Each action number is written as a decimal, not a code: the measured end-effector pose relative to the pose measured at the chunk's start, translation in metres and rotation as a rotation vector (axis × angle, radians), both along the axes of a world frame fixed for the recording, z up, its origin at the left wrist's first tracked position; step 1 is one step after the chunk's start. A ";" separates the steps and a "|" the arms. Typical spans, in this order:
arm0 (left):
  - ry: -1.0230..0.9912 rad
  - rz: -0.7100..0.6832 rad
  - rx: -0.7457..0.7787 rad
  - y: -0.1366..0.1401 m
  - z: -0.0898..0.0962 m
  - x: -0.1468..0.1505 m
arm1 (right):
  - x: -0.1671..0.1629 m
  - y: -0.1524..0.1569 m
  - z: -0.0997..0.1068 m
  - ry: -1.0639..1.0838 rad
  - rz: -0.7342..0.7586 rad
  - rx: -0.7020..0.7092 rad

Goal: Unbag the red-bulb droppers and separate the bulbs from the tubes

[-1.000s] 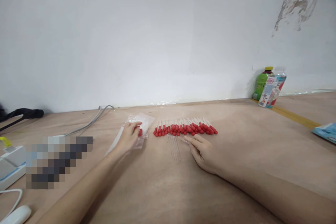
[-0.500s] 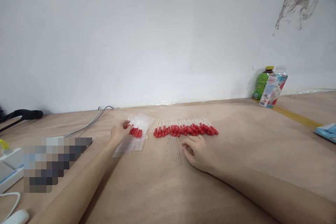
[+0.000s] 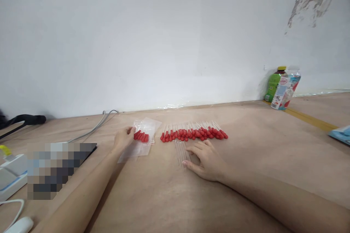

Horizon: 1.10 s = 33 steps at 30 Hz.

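A row of clear droppers with red bulbs [image 3: 194, 134] lies on the brown tabletop [image 3: 169, 189] in front of me. Left of it, a clear plastic bag [image 3: 142, 139] holds several more red-bulbed droppers [image 3: 141, 136]. My left hand [image 3: 123, 138] rests at the bag's left edge, its fingers touching the bag. Just below the row, my right hand [image 3: 205, 158] lies flat with its fingers spread beside several clear glass tubes [image 3: 182, 151]. It holds nothing.
A white wall rises behind the table. Two bottles [image 3: 281, 86] stand at the far right by the wall. A grey cable [image 3: 94, 126] runs to the left. White devices [image 3: 11, 176] and a pixelated patch sit at the left edge. A blue packet [image 3: 340, 133] lies far right.
My left hand slid off the bagged droppers to the bag's left edge. My right hand curled near the tubes, then opened flat beside them.
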State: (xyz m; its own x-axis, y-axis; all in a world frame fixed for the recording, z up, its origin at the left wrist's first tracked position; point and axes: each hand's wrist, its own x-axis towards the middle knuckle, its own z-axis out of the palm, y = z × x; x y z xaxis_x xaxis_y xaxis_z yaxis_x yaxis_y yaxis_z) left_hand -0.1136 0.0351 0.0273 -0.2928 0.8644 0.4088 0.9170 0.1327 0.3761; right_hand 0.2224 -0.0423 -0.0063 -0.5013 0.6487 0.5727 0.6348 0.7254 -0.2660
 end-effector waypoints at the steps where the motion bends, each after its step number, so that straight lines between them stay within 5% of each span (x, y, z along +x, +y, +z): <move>1: 0.019 0.002 0.022 -0.002 0.001 0.002 | 0.000 0.000 0.000 0.016 -0.008 -0.006; 11: 0.295 -0.352 0.107 -0.024 0.000 0.083 | 0.017 0.006 -0.002 0.120 -0.054 -0.041; 19: 0.324 -0.302 0.008 -0.015 -0.011 0.094 | 0.016 0.007 -0.004 0.109 -0.050 -0.007; 26: 0.353 -0.222 0.155 -0.027 0.001 0.101 | 0.016 0.009 -0.006 0.169 -0.067 0.057; 33: 0.533 -0.626 0.331 -0.072 -0.002 0.130 | 0.018 0.012 -0.006 0.174 -0.082 0.300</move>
State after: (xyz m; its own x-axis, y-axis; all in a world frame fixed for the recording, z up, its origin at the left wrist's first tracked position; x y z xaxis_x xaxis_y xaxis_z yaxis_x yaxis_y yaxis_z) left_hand 0.0159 -0.0371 0.0250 0.4948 0.6158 0.6132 0.8494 -0.4919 -0.1914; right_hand 0.2403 -0.0301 -0.0118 -0.3327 0.4722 0.8163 0.6578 0.7364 -0.1579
